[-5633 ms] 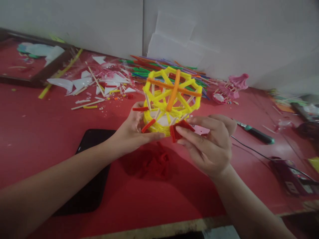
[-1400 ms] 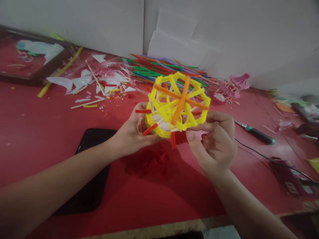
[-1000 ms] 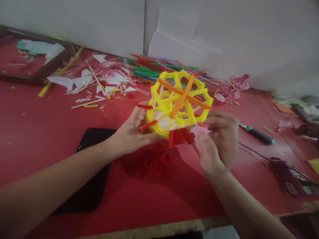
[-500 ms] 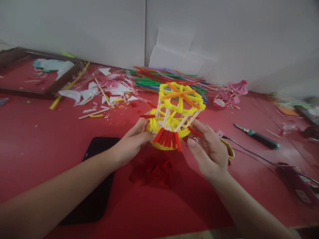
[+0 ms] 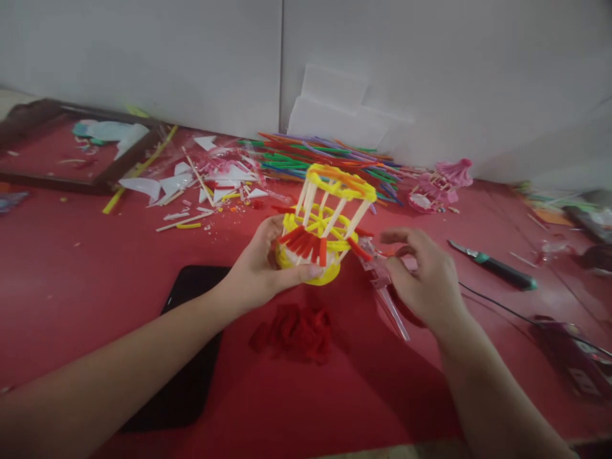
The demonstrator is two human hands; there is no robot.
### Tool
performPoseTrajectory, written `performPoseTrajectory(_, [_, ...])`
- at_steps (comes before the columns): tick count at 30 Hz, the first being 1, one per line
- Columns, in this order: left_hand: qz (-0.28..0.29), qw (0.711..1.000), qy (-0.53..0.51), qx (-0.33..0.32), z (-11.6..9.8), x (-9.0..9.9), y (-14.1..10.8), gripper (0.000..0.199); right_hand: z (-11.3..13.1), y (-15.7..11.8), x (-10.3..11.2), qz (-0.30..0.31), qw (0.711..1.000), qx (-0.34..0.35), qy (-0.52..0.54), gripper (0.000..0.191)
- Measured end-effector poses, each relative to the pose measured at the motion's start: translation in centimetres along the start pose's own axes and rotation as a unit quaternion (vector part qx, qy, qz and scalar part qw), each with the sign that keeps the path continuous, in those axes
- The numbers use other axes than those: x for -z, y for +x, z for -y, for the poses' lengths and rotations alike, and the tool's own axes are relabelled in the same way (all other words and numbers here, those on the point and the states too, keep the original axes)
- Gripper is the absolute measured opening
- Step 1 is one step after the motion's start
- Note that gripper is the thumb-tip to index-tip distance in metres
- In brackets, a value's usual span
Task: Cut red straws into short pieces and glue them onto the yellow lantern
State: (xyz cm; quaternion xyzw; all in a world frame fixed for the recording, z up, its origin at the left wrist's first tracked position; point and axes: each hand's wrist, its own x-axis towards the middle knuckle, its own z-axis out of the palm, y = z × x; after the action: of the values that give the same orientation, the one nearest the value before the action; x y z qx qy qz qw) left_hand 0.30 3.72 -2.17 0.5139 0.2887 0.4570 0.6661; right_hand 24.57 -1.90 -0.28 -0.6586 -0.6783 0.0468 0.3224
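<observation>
My left hand (image 5: 270,264) grips the lower part of a small cage-like craft model (image 5: 313,239), thumb in front and fingers behind. The model has yellow fuzzy-stem rings, upright pale wooden sticks, orange strips across the top and a fan of short red pieces at the front. It is tilted above the table. To its right, my right hand (image 5: 421,274) is closed around a pink glue gun (image 5: 379,271), whose clear glue stick (image 5: 394,313) points down toward me. The fingers partly hide the gun. Below the model lies a heap of red fuzzy-stem pieces (image 5: 306,331).
A black tablet-like slab (image 5: 184,376) lies under my left forearm. A craft knife (image 5: 497,264) and a black cord (image 5: 492,299) are at right. Behind are colourful fuzzy stems (image 5: 325,153), a pink model (image 5: 444,182), white scraps (image 5: 176,182) and a dark wooden frame (image 5: 57,182).
My right hand has come away from the model and moved right, and the glue gun is now more visible. My left hand still holds the model, which is turned and slightly more left.
</observation>
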Motion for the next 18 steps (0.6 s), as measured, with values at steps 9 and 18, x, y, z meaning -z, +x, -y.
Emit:
performPoseTrajectory(9, [-0.038, 0.995, -0.027, 0.089, -1.6, -0.4, -0.3, 0.061, -4.8, 0.8, 0.9, 0.227, 0.955, 0.049, -0.186, 0.055])
performPoseTrajectory(18, [-0.087, 0.996, -0.022, -0.024, -0.4, 0.0, -0.1, 0.044, -4.0, 1.1, 1.0, 0.098, 0.964, 0.077, -0.237, 0.04])
